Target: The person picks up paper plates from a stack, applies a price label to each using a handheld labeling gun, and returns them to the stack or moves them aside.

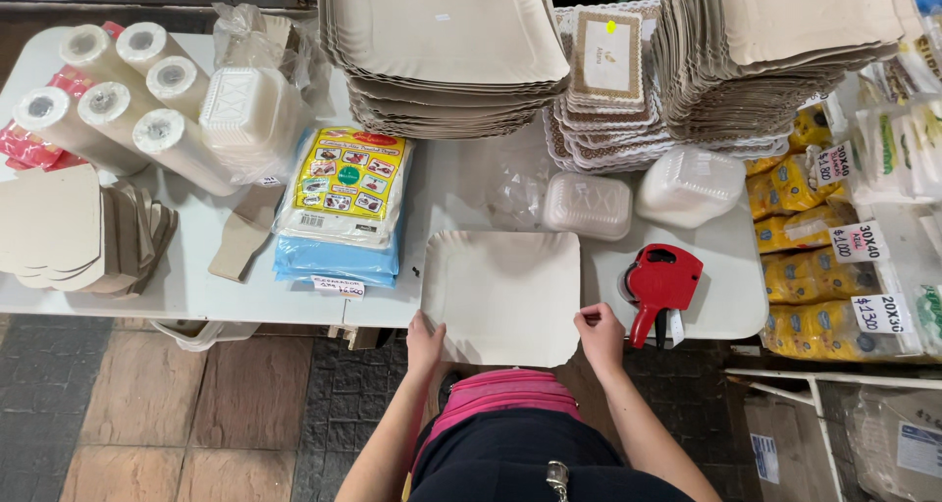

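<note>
Tray: a pale rectangular paperboard tray [502, 294] with a wavy rim lies flat at the near edge of the white counter [196, 276], its front edge overhanging slightly toward the person
How it handles: it looks light and thin, stiff enough to keep its shape yet likely to bend or crease if pinched hard; the dry matt surface should not slip
Where to hold: the raised rim at the near corners seems the safest place, where the board is firmest
Left hand: the left hand [424, 341] rests on the near left corner, fingers curled over the rim, closed on the tray's edge
Right hand: the right hand [600, 331] pinches the near right corner between thumb and fingers, wrist bent slightly inward
Arms: both forearms reach up from a pink waistband, elbows wide, hands well apart at the tray's two corners
Nearby: a red price-label gun [659, 286] lies just right of the tray; tall stacks of similar trays [446, 46] stand at the back; paper rolls [118, 95] lie at far left
</note>
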